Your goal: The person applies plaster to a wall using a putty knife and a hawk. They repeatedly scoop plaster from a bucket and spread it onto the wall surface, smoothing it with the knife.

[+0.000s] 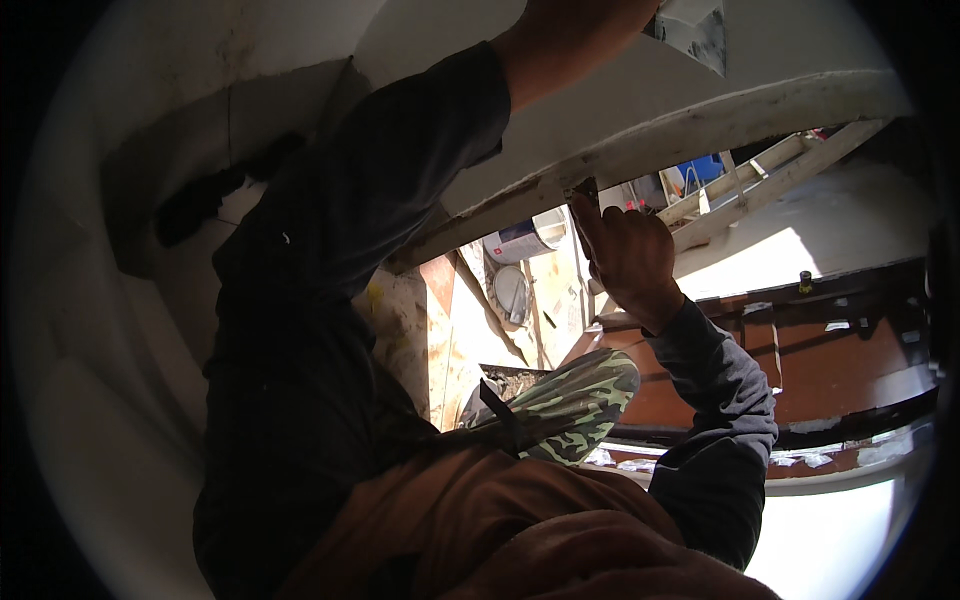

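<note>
- R hand (635, 255), centre-right of frame, is raised w/ its fingers closed around a dark flat tool (584, 188); index finger lies along the tool.
- The tool is just above frame centre; its tip overlaps the lower side of a long pale rail (690, 130). If it presses on the rail or only stands before it, I cannot tell.
- L hand (585, 28) is at upper edge of frame, partly cut off; its fingers are out of pic, so open or gripping, cannot tell.
- Near L hand, to its right, there is a grey-white smeared patch (705, 45) w/ a pointed lower corner, on or before the pale wall (600, 130).
- The rail curves from the centre up to upper right, along the wall's lower edge.
- Below the rail, approx. mid-frame: a tin (515, 243) lying on its side, and a round grey lid (511, 293) near it.
- Right of R hand, upper right: a ladder (745, 205) leaning at a slant, w/ a blue thing (698, 172) behind.
- Lower right: a brown panel (830, 350) w/ dark borders and whitish scraps.
- Bottom centre: camouflage trousers (580, 405), person's own.
</note>
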`<state>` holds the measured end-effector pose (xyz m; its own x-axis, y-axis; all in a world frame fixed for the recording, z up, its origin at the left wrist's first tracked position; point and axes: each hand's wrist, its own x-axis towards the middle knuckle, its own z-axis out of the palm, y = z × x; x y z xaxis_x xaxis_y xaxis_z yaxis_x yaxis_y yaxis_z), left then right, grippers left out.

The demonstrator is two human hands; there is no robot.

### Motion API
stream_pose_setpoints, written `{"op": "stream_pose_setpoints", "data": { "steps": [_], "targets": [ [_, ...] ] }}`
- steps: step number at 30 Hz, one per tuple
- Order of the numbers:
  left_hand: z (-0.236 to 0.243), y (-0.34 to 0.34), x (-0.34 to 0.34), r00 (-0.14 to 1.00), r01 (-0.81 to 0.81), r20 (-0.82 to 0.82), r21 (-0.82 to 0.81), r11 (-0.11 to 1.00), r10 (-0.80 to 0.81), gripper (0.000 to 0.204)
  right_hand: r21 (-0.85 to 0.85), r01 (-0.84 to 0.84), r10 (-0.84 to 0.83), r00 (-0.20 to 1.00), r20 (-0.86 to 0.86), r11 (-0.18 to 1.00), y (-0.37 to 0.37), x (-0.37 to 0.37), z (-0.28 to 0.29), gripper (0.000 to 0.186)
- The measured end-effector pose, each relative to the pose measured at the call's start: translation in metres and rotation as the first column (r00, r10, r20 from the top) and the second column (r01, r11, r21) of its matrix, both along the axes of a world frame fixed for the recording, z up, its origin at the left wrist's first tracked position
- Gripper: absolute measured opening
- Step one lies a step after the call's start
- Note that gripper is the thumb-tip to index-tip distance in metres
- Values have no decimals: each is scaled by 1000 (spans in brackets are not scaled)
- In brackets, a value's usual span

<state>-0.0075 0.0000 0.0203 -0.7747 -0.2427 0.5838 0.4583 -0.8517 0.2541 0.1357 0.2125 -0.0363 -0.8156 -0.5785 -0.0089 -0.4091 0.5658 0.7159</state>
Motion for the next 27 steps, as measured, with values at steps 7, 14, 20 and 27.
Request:
{"op": "stream_pose_setpoints", "data": {
  "steps": [7, 14, 20, 27],
  "targets": [
    [3, 5, 3, 997, -10, 74, -16, 1000, 11, 19, -98, -191, 177, 975, -135, 977, 10, -9, 6, 45],
    [-2, 5, -5, 998, -39, -48, 15, 999, 40, 17, -31, -284, 276, 948, -157, 958, 2, -2, 16, 37],
    [0, 6, -4, 1000, -7, 27, -24, 1000, 8, 16, 17, -133, 135, 986, -102, 991, -6, -4, 35, 45],
    [-2, 8, -7, 998, 60, -3, 55, 997, -60, 15, -67, -183, 171, 973, -154, 981, -3, -3, 57, 40]
  ]
}}
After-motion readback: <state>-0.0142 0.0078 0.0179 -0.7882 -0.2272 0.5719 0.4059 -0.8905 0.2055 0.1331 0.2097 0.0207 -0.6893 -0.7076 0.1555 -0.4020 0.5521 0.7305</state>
